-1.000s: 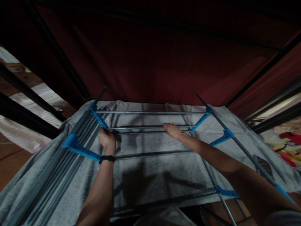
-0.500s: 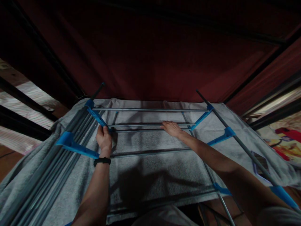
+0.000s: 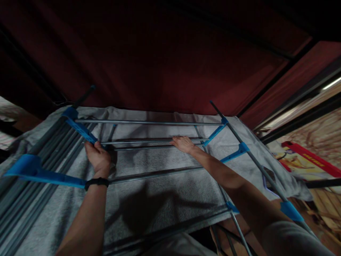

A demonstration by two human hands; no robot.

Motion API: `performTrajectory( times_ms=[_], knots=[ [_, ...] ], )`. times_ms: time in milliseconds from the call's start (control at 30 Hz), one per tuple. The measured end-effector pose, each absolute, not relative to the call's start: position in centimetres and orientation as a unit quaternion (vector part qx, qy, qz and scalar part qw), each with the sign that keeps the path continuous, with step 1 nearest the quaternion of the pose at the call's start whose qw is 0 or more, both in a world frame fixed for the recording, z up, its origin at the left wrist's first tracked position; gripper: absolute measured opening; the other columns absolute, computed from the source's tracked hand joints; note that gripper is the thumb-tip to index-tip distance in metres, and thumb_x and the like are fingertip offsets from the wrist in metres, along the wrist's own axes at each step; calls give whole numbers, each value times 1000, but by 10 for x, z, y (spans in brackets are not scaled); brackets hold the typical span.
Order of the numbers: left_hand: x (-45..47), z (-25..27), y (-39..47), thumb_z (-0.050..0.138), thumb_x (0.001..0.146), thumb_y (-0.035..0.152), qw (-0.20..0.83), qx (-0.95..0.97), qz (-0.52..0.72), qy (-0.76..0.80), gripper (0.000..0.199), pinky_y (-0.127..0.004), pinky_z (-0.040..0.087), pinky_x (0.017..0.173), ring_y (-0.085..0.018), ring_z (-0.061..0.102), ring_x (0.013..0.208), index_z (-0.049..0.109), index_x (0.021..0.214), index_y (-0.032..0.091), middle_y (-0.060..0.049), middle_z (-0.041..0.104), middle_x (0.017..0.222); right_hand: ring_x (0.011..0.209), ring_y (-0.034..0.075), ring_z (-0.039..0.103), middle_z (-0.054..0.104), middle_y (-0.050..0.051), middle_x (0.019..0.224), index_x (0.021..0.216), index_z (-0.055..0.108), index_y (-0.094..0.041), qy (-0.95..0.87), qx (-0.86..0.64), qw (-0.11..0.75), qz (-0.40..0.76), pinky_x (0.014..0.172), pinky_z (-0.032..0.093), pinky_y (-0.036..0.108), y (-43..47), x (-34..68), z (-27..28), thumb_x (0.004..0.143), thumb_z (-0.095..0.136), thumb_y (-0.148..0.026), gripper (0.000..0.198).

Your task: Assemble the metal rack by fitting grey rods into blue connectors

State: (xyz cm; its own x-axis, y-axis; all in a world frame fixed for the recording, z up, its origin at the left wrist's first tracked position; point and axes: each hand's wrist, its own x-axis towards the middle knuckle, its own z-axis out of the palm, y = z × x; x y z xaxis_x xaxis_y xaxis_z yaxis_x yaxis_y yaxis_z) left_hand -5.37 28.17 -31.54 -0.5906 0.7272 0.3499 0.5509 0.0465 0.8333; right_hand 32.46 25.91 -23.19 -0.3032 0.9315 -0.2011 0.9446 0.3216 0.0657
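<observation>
Drying rack [image 3: 149,122] stands before person, grey towel [image 3: 165,199] spread beneath its rails, dark red curtain [image 3: 160,64] behind. Left hand [image 3: 98,158], black wristband [image 3: 96,182] at wrist, grip closed on thin rail near blue bracket [image 3: 81,129]. Right hand [image 3: 183,144] lies flat, fingers open, on same middle rail. Judgement: rack light, stiff, metal rails smooth and slippery; hold near plastic joints. Towel soft, limp, liable to slide.

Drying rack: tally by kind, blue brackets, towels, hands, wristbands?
Blue brackets: 6
Grey towel: 1
Hands: 2, left hand gripping a rail, right hand flat
Black wristband: 1
Total: 10
</observation>
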Motion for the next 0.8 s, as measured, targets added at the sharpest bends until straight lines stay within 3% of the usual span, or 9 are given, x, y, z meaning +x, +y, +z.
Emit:
performTrajectory(
  times_ms=[300, 500, 633, 800],
  knots=[
    [-54, -312, 282, 41, 101, 24, 83, 450, 539, 707, 11, -40, 42, 101, -19, 47, 91, 50, 103, 18, 1, 39, 86, 111, 27, 70, 73, 13, 122, 126, 63, -19, 809, 579, 99, -42, 91, 49, 37, 263, 326, -233, 108, 23, -51, 54],
    [-52, -311, 280, 44, 100, 23, 98, 442, 544, 706, 8, -37, 42, 101, -18, 46, 90, 50, 101, 18, 2, 38, 84, 112, 25, 68, 72, 13, 123, 127, 62, -19, 809, 582, 78, -44, 93, 47, 36, 261, 327, -236, 109, 27, -48, 49],
    [-49, -306, 278, 45, 100, 21, 103, 428, 554, 707, 10, -35, 41, 100, -17, 48, 92, 53, 105, 16, 1, 43, 88, 125, 25, 57, 65, 15, 132, 134, 59, -16, 812, 583, -29, -24, 105, 41, 39, 246, 323, -244, 108, 37, -35, 40],
    [-49, -299, 279, 51, 98, 19, 132, 406, 554, 715, 26, -38, 42, 104, -19, 54, 102, 54, 123, 11, -4, 55, 105, 140, 30, 41, 47, 15, 152, 151, 45, -23, 784, 596, -176, -7, 113, 37, 48, 187, 313, -272, 102, 44, -25, 49]
  ],
)
